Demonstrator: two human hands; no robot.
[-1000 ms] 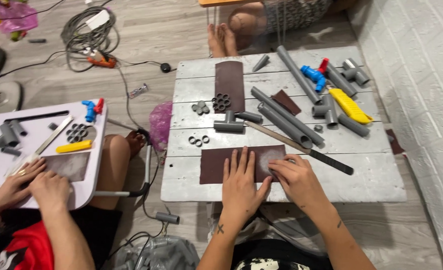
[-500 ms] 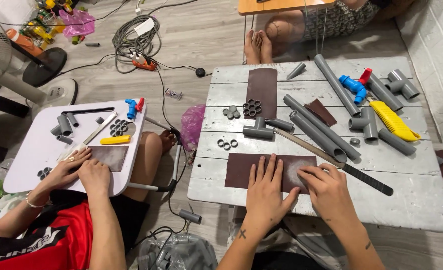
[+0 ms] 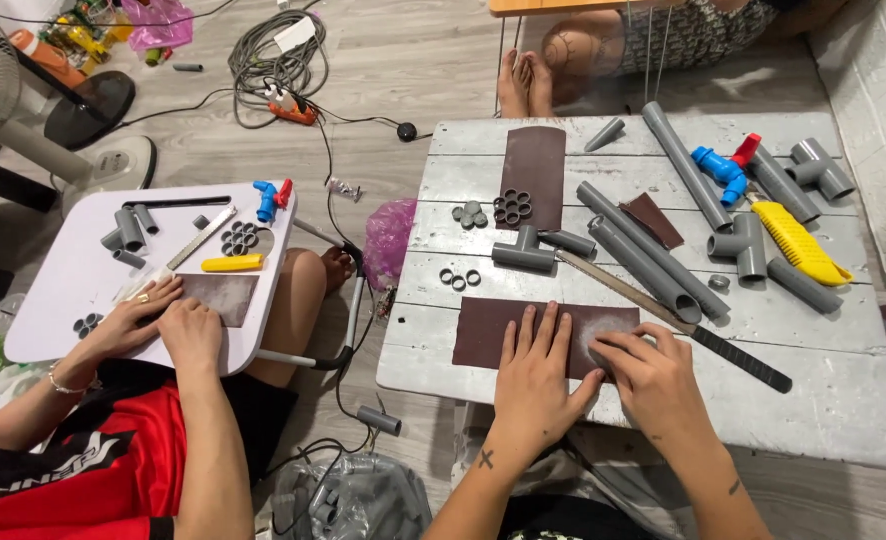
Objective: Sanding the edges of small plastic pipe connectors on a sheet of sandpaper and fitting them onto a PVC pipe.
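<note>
Pressing flat, fingers together and straight, the left hand pins the dark brown sandpaper sheet at the near edge of the whitewashed plank table. The right hand rests on the sheet's pale, worn right end, fingers curled and bunched; whether they pinch anything beneath cannot be told.

Head view, same table, near to far:
- three small grey rings, just behind the sheet;
- grey pipe tee, touching a short grey stub;
- hand saw with black handle, lying diagonally, just beside the right hand;
- two long grey pipes, side by side;
- second sandpaper strip, upright, bearing a cluster of grey rings;
- yellow-handled tool and blue valve with red lever, far right among grey fittings.

Head view, left: a second person's hands press a grey-brown sheet on a white lap table, beside a yellow utility knife. A pink plastic bag lies on the floor between the tables.
</note>
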